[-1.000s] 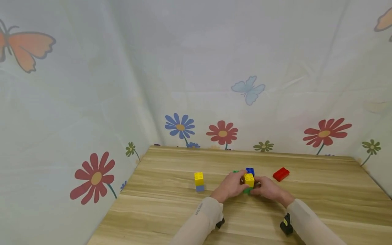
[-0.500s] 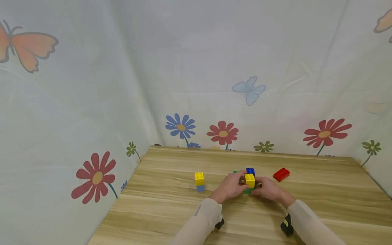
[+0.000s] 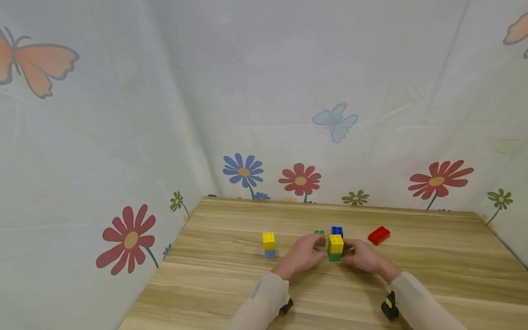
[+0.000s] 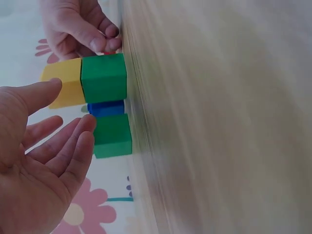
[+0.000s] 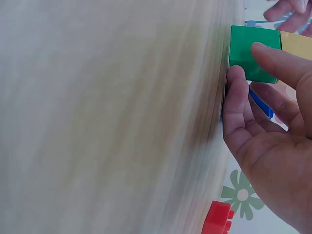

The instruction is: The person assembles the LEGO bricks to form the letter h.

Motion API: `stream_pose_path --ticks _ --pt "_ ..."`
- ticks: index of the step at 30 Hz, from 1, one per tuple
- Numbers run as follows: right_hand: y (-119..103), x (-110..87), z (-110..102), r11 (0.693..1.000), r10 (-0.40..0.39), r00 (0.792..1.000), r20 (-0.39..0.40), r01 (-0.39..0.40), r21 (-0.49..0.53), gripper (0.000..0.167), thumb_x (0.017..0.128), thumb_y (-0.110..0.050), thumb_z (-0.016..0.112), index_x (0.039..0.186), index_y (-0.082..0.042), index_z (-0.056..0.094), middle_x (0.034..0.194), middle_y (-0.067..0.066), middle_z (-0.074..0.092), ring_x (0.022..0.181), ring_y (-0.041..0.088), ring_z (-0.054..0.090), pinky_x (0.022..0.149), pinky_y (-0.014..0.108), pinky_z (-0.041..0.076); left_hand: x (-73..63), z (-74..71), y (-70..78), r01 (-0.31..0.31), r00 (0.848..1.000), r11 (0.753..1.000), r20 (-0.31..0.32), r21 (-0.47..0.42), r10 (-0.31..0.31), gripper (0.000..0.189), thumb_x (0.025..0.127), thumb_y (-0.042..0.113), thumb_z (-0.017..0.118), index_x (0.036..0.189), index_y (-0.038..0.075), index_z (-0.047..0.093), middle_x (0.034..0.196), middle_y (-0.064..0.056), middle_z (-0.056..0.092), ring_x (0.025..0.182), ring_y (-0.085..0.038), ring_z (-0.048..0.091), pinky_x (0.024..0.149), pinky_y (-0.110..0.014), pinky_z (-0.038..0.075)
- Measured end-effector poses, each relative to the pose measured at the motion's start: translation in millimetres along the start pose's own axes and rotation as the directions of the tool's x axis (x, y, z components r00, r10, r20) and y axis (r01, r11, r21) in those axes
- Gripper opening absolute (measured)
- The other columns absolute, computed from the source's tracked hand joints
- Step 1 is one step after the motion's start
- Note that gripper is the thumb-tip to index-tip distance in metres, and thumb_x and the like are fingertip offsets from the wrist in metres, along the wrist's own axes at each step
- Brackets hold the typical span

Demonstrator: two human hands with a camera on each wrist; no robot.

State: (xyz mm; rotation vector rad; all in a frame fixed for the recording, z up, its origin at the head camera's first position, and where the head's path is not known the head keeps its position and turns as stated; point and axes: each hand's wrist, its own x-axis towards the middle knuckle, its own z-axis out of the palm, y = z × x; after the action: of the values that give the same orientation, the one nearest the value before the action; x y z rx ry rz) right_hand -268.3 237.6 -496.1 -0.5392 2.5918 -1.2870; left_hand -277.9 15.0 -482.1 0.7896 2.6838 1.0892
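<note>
A yellow brick (image 3: 336, 244) sits on a green brick (image 3: 335, 257), forming an upright two-brick stack on the table. To its left, my left hand (image 3: 303, 253) is apart from the stack with fingers spread; the left wrist view shows its palm (image 4: 39, 180) holding nothing. My right hand (image 3: 364, 255) is close on the other side, fingers loosely bent. In the right wrist view its thumb (image 5: 280, 63) overlaps the green brick; whether it touches is unclear. Behind the stack are a blue brick (image 3: 337, 230) and another green brick (image 3: 319, 234), partly hidden.
Farther left stands a second stack, a yellow brick (image 3: 268, 240) on a light blue brick (image 3: 270, 253). A red brick (image 3: 379, 235) lies to the right. A flower-printed cloth (image 3: 264, 91) hangs behind the wooden table (image 3: 222, 284).
My left hand has let go of the yellow-and-green stack and drawn back to the left, uncovering more of the rear green brick. The right hand has shifted slightly right. The stack stays in place.
</note>
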Motion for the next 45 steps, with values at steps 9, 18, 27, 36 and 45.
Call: stream_pose_path --ticks 9,18,27,36,45 --pt "0.1 -9.6 -3.5 0.994 0.036 0.998 -0.045 -0.040 -0.098 0.047 0.082 -0.012 0.073 0.123 0.003 0.055 0.116 0.014 0.060 0.094 0.024 0.059 0.081 0.039 0.051 -29.7 -19.5 -14.9 0.002 1.000 1.000 -0.004 -0.005 -0.002 0.040 0.091 0.030 0.065 0.126 0.012 0.057 0.119 -0.001 0.060 0.097 -0.008 0.058 0.082 -0.026 0.049" --pt "-1.8 -21.2 -9.7 0.986 -0.031 0.993 -0.118 0.011 -0.166 0.043 0.082 -0.006 0.072 0.120 0.006 0.056 0.108 0.014 0.062 0.090 0.024 0.061 0.077 0.039 0.052 -57.9 -38.3 -32.8 -0.023 0.999 0.999 -0.026 -0.027 0.023 0.032 0.090 0.021 0.066 0.117 0.005 0.061 0.112 -0.009 0.063 0.094 -0.013 0.061 0.080 -0.028 0.050" --pt "6.6 -29.7 -24.2 0.966 -0.095 0.975 -0.201 0.041 -0.254 0.035 0.083 -0.003 0.069 0.116 0.005 0.060 0.108 0.017 0.062 0.093 0.028 0.059 0.079 0.045 0.050 -81.4 -52.7 -54.6 -0.023 0.997 0.999 -0.080 -0.024 0.021 0.032 0.089 0.022 0.068 0.114 0.003 0.063 0.109 -0.008 0.065 0.093 -0.014 0.062 0.078 -0.027 0.050" --pt "15.6 -33.1 -40.5 0.928 -0.145 0.946 -0.289 0.029 -0.371 0.032 0.082 -0.004 0.070 0.113 0.005 0.063 0.106 0.017 0.064 0.094 0.035 0.059 0.078 0.050 0.049 -100.1 -76.5 -75.7 0.034 0.989 0.999 -0.142 0.008 -0.032 0.026 0.090 0.025 0.066 0.106 0.004 0.065 0.106 -0.008 0.066 0.093 -0.019 0.062 0.076 -0.030 0.051" --pt "26.4 -32.4 -54.6 0.876 -0.244 0.909 -0.338 0.058 -0.478 0.033 0.075 -0.002 0.076 0.105 0.007 0.066 0.103 0.027 0.062 0.093 0.045 0.057 0.079 0.058 0.045 -101.2 -89.5 -89.3 0.126 0.969 0.989 -0.222 0.072 -0.107 0.030 0.088 0.025 0.068 0.106 0.001 0.065 0.104 -0.010 0.065 0.090 -0.021 0.063 0.076 -0.036 0.052"
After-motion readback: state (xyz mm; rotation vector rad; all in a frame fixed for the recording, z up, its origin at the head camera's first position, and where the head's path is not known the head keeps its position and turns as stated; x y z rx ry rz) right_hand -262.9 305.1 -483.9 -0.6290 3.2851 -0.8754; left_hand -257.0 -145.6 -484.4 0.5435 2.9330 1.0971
